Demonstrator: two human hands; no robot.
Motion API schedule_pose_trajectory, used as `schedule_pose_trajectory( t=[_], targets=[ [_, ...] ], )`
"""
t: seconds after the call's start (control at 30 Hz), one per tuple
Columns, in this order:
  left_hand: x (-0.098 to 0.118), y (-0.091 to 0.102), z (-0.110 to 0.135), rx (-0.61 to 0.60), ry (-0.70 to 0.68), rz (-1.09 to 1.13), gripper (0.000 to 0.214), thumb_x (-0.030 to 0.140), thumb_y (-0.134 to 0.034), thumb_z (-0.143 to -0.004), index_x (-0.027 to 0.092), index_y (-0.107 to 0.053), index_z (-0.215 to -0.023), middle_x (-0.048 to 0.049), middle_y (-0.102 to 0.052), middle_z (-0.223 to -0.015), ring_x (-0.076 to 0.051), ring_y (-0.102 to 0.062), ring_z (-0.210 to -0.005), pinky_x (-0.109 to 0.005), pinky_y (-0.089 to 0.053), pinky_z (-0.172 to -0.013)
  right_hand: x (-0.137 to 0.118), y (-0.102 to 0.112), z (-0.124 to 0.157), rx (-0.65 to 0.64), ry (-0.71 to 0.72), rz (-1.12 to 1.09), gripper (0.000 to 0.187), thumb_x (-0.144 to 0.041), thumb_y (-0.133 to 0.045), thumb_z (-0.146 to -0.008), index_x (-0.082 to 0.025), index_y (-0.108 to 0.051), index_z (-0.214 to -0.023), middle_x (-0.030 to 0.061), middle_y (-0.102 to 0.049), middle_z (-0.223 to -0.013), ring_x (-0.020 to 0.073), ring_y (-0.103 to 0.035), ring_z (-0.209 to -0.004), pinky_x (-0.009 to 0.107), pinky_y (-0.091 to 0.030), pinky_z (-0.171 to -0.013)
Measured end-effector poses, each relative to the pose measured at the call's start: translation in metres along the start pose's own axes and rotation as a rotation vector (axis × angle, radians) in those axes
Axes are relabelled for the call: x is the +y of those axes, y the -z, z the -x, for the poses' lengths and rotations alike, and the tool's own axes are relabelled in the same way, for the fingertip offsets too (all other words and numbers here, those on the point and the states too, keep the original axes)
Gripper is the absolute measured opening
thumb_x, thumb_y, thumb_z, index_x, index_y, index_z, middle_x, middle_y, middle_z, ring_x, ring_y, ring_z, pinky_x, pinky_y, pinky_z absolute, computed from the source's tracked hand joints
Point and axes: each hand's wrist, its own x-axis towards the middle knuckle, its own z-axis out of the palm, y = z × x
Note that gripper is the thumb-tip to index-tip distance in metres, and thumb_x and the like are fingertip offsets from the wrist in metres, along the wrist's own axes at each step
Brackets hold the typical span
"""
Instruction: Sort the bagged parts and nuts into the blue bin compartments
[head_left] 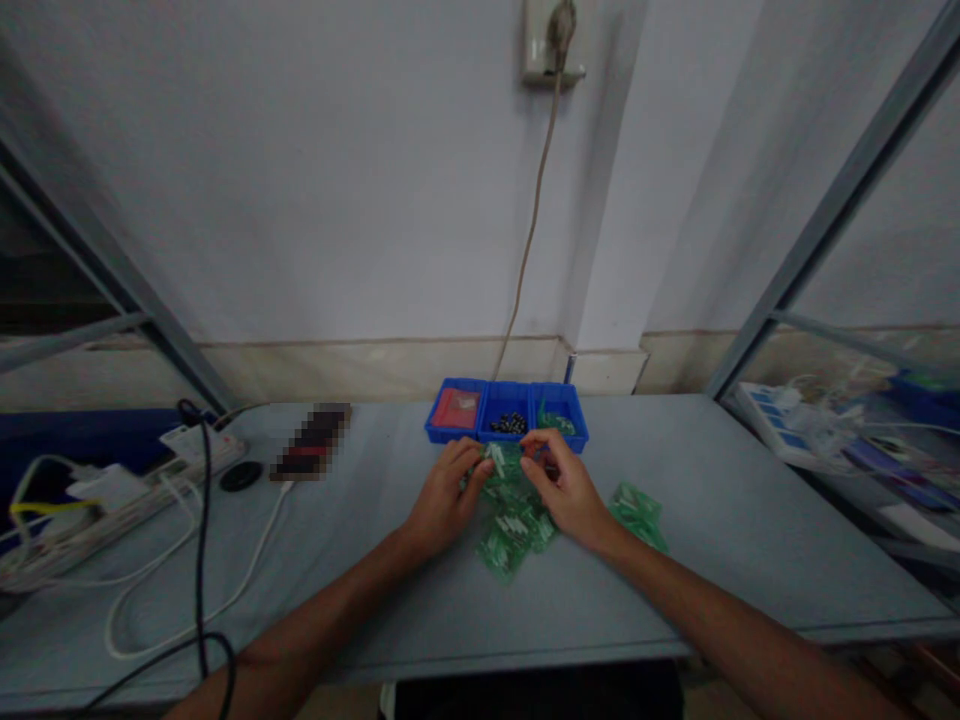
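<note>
Between my two hands a small green plastic bag (pixel 502 459) is held up, with whitish pieces showing through it. My left hand (pixel 450 492) pinches its left edge between thumb and fingers. On the other edge, my right hand (pixel 564 485) closes with thumb and index finger. Below the hands lies a pile of similar green bags (pixel 514 535) on the table. Right beyond my fingers stands a blue three-part tray (pixel 455 435). Its left compartment has a red packet (pixel 455 408), the middle one small black pieces (pixel 510 424), the right one green bags (pixel 555 424).
More green bags (pixel 637 515) lie right of my right wrist. At the left are a pixelated phone-like object (pixel 313 442), a black round disc (pixel 241 476), a power strip (pixel 112 515) and loose cables. Another white power strip (pixel 784 425) sits at the right. A wall (pixel 360 200) closes the back.
</note>
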Motion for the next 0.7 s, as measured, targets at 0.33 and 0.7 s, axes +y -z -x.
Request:
schedule_pose_trajectory(
  t=[0.33,0.7],
  targets=[
    [0.0054,0.0015,-0.0026,-0.049,0.030,0.007,0.037,0.033,-0.042,-0.113,0.020,-0.058,-0.082,-0.0039,-0.059,-0.090,-0.021,-0.056,-0.089,-0.036,-0.046,-0.086,-0.0012,0.0014,0.0021,-0.116,0.185,0.104,0.042,-0.018,-0.061,-0.102,-0.032,-0.058,-0.141,0.0077,-0.056,-0.126,0.0157,-0.058,-0.075,0.033,-0.052,-0.071],
    [0.0041,-0.0009,0.0026,-0.022,0.022,0.074,0.015,0.026,-0.054,-0.108,0.021,-0.068,-0.106,-0.0083,-0.062,-0.118,-0.022,-0.063,-0.105,-0.037,-0.053,-0.094,-0.0036,0.0037,-0.0031,0.023,0.022,0.036,0.024,-0.043,-0.063,-0.104,-0.023,-0.069,-0.092,0.0009,-0.060,-0.079,0.0192,-0.057,-0.072,0.032,-0.046,-0.068]
  ],
)
